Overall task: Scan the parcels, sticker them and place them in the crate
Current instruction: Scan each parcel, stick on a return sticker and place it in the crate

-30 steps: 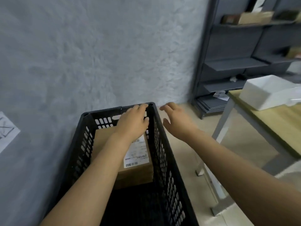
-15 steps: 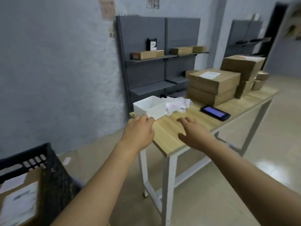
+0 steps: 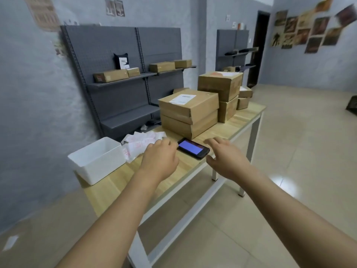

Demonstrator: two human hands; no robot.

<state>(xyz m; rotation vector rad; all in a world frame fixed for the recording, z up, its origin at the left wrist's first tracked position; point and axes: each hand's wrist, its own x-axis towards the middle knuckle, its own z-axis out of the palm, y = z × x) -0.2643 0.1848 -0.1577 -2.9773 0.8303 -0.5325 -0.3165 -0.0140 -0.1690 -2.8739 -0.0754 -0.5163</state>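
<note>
Both your hands reach over the wooden table [image 3: 239, 120], empty, fingers loosely spread. The scanner [image 3: 193, 147], a dark handheld with a lit blue screen, lies flat between them. Its long axis runs from near your left hand [image 3: 160, 161] diagonally toward your right hand [image 3: 225, 161]. The right thumb sits just beside the scanner's near end; the left fingertips are near its far end. I judge either hand could take it. Just beyond the scanner stand stacked parcels [image 3: 190, 111]; the top one bears a white label, its writing too small to read. Left of the scanner lie sticker sheets [image 3: 143, 142] with unreadable red print. The crate is out of view.
</note>
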